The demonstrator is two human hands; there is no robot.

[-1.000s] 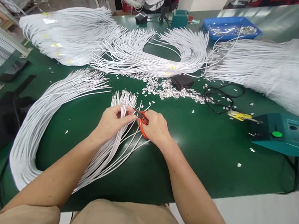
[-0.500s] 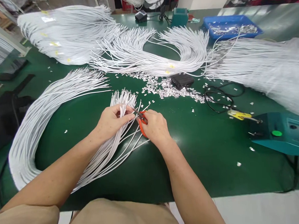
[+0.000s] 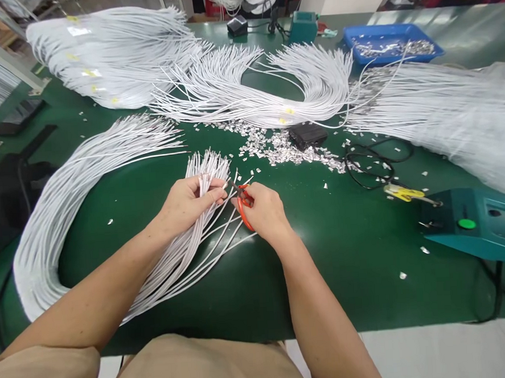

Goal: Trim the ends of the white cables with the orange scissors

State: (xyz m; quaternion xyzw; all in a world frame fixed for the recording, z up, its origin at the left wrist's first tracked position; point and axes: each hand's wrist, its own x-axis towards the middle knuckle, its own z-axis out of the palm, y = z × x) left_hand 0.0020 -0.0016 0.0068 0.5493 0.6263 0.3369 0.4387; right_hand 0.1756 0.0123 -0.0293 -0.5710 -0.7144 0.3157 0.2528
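Observation:
My left hand [image 3: 193, 201] is closed around the end of a bundle of white wires [image 3: 183, 253], thumb and fingers pinching near the tips. The bundle loops round to the left, its other end lying fanned out on the table. In my right hand [image 3: 264, 211] are orange-handled pliers or cutters [image 3: 244, 206], their dark jaws pointing at the wires by my left fingertips. Whether the jaws touch a wire I cannot tell. A few wires hang apart from the bundle, passing below the tool.
Small silvery scraps [image 3: 271, 145] are scattered beyond my hands, around a black block [image 3: 308, 135]. More white wire bundles [image 3: 247, 98] lie behind. At right are a teal machine [image 3: 486, 226], yellow-handled scissors [image 3: 407, 192] and a black cable; a blue tray [image 3: 392, 29] stands farther back.
My right hand and the tool have shifted slightly right, their jaws a little away from my left fingers. My left hand still grips the wires.

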